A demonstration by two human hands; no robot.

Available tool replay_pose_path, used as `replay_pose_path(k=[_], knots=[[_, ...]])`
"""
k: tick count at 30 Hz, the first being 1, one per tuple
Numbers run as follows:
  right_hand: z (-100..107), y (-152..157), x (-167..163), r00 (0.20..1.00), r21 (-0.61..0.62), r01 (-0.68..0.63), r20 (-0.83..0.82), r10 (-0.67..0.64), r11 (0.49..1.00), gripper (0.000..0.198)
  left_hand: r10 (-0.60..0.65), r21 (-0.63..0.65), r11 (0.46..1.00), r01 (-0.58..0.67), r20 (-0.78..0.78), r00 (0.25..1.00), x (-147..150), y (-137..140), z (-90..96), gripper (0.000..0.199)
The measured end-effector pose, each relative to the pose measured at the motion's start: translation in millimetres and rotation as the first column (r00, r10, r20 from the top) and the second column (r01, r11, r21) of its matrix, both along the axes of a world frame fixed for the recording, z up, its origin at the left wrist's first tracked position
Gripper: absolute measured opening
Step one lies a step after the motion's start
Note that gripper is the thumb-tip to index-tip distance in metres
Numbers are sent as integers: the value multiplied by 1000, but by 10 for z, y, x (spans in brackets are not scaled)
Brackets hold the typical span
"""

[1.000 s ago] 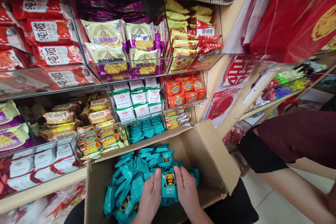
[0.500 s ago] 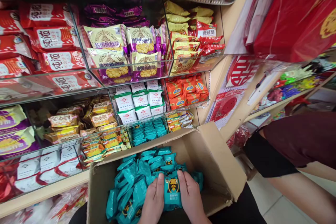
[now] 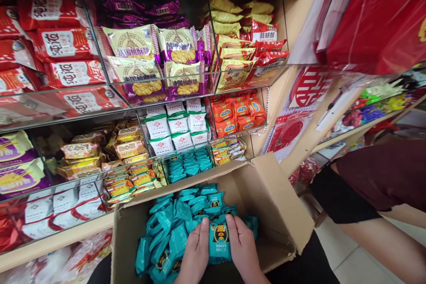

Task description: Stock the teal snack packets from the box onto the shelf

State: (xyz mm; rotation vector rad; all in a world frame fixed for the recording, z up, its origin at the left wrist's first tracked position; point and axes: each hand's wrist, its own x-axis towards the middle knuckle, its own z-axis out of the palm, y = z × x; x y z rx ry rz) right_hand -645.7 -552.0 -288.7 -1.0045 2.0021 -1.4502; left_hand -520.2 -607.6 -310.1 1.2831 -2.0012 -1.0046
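Note:
Between my two hands is a teal snack packet [image 3: 219,242] with a black and yellow emblem, gripped by its sides. My left hand [image 3: 197,250] presses on its left edge, thumb up, and my right hand [image 3: 242,248] on its right edge. The fingers under the packet are hidden. Both hands are inside an open cardboard box [image 3: 278,202]. Many loose teal packets [image 3: 169,226] lie heaped in the box, mostly to the left and behind my hands.
Glass-fronted shelves rise ahead, with teal packets [image 3: 189,164], white packets [image 3: 181,124], orange packets [image 3: 238,113] and purple-cream biscuit packs [image 3: 135,73]. Red bags [image 3: 379,31] hang at upper right. Another person's bent leg [image 3: 382,239] is close on the right.
The view has shifted slightly. My hands still hold the teal packet in nearly the same place over the box.

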Motion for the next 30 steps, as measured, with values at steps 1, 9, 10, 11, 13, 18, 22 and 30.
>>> replay_pose_path(k=[1, 9, 10, 11, 13, 18, 22, 30], knots=[[-1, -1, -4, 1000, 3, 4, -2, -4, 1000, 40, 8, 24, 1000, -8, -16, 1000, -33, 2, 64, 35], [62, -2, -56, 980, 9, 163, 111, -163, 987, 44, 140, 667, 725, 170, -385, 912, -271, 146, 354, 49], [74, -2, -47, 977, -5, 165, 141, -163, 986, 44, 197, 698, 692, 185, -429, 882, -291, 187, 347, 54], [84, -1, -33, 974, -22, 157, 171, -151, 987, 43, 251, 714, 674, 189, -462, 851, -310, 222, 349, 57], [96, 5, 1, 965, -57, 106, 245, -89, 993, 41, 305, 705, 687, 175, -499, 811, -337, 252, 405, 51], [78, 37, 37, 876, -88, -111, 461, 139, 990, 40, 128, 489, 863, 126, -454, 882, -252, -92, 855, 33], [39, 50, 23, 836, -17, -195, 520, 176, 981, 33, -24, -41, 999, 16, -195, 980, -108, -726, 1246, 35], [32, 38, 41, 806, 56, -372, 515, 292, 927, 17, -287, -123, 899, 419, 557, 779, -178, -1707, 1195, 27]])
